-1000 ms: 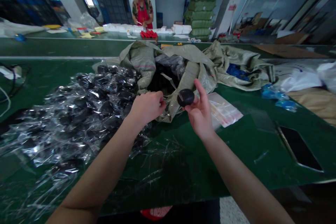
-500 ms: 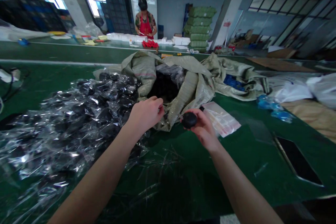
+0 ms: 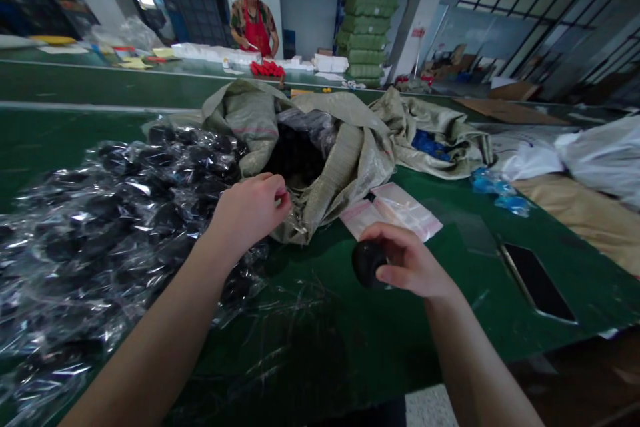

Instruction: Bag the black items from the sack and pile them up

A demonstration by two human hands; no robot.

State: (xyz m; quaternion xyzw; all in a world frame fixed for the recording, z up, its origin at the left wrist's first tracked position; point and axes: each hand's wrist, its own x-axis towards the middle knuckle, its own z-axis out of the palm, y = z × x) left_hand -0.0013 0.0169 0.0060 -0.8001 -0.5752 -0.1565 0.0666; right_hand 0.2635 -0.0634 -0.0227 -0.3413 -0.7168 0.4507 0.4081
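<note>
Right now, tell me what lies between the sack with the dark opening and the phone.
In the head view, pink-edged plastic bags lie beside the sack, then a faint clear sheet nearer the phone, both on the green tabletop.

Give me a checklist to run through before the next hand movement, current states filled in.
1. Black round piece gripped in the right hand: ok.
2. Left hand free of any item: cannot tell; its fingers are curled.
3. Sack mouth open: ok.
4. Clear plastic packets within view: ok.
5. Phone apart from both hands: ok.
</note>
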